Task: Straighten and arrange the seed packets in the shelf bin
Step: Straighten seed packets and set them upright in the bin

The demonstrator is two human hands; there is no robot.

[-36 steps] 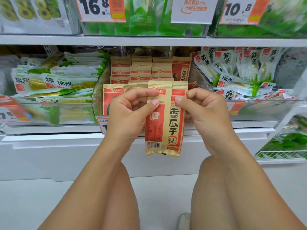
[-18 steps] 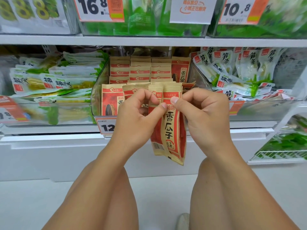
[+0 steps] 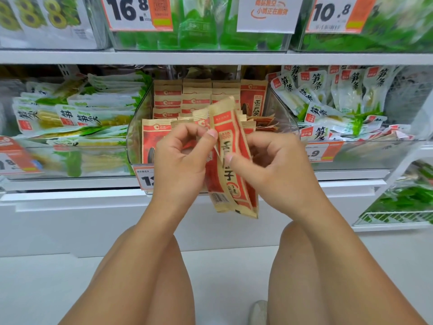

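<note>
Both hands, left and right, pinched skewed packets before the bin (tilted, edges uneven); squaring them first would likely ease slotting in.

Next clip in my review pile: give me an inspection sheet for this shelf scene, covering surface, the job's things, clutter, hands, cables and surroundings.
Surface: white shelf above, white ledge below the bins.
Job's things: clear shelf bin holds seed packets in upright rows; a few lie askew at its right front. Held packets are out in front of the bin, tilted, tops leaning left.
Clutter: nothing seen.
Hands: left hand pinches the held packets near the top; right hand grips them from the right, thumb on the front.
Cables: nothing seen.
Surroundings: bamboo shoot packs in the bins on both sides; price tags above; a wire basket lower right; bare knees below.
</note>
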